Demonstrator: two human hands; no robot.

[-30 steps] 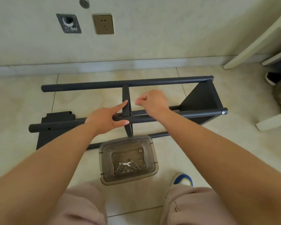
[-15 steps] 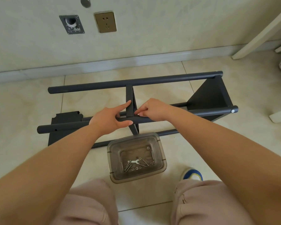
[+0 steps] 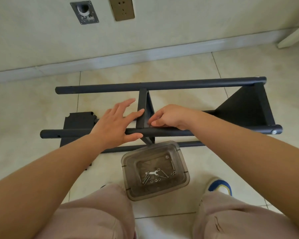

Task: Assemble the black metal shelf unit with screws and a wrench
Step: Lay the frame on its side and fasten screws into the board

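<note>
**Seating the middle shelf on the front pole**

We have the shelf frame (image 3: 162,85) lying on its side on the floor tiles (image 3: 214,66), the end shelf (image 3: 245,109) already screwed on. Our left hand (image 3: 114,125) rests flat across the front pole (image 3: 67,133), fingers straight and spread. Our right hand (image 3: 169,118) has its fingers curled at the middle shelf (image 3: 143,107) (whether they pinch a screw, we cannot tell). Next, we judge, comes lining up the hole, then fetching the wrench (image 3: 152,173) from the plastic tub (image 3: 183,163).
</note>
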